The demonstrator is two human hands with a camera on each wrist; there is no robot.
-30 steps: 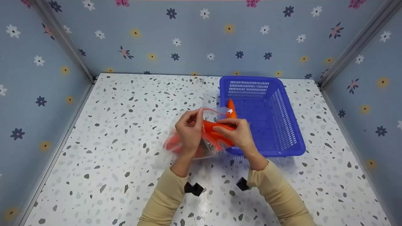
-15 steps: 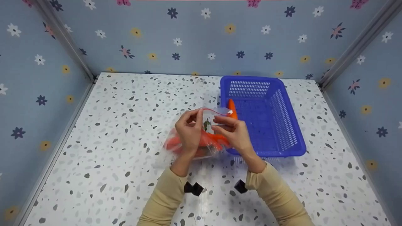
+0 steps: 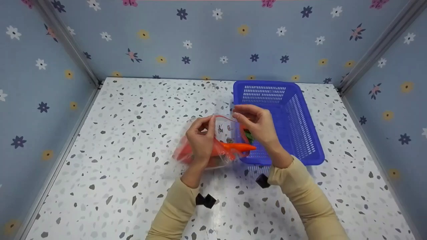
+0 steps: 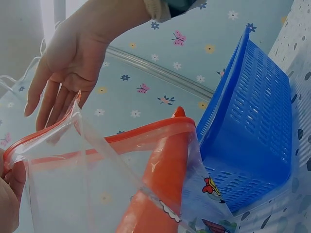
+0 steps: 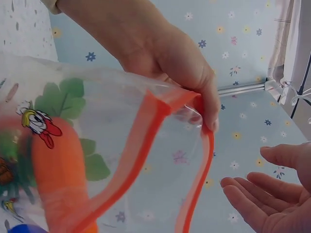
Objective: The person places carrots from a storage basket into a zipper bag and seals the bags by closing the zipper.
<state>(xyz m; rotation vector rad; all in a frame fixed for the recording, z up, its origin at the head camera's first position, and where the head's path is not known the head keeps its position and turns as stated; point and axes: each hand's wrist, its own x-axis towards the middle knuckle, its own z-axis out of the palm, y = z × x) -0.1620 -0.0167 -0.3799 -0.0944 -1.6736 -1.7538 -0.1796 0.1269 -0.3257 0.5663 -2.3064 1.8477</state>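
Note:
A clear zip bag (image 3: 222,128) with a red-orange zip edge lies at the basket's left side. With thumb and fingertip my left hand (image 3: 201,138) pinches its rim; the same hand (image 5: 170,56) shows at the top in the right wrist view. Inside stands an orange toy-like carrot (image 4: 165,170), its tip just above the rim in the left wrist view. In the head view the carrot (image 3: 238,147) points right, over the basket's edge. My right hand (image 3: 258,125), holding nothing, hovers by the bag's mouth with fingers loosely bent; they look relaxed in the right hand (image 5: 272,194).
A blue perforated basket (image 3: 307,133) stands to the right, close against the bag. Green leaves (image 3: 249,136) show below my right hand; whether they lie in bag or basket I cannot tell. Flowered walls (image 3: 213,40) enclose the speckled table (image 3: 133,133).
My right hand has let go of the carrot at the bag's mouth and moved up and right. The carrot now lies with its tip pointing right. My left hand has kept its place.

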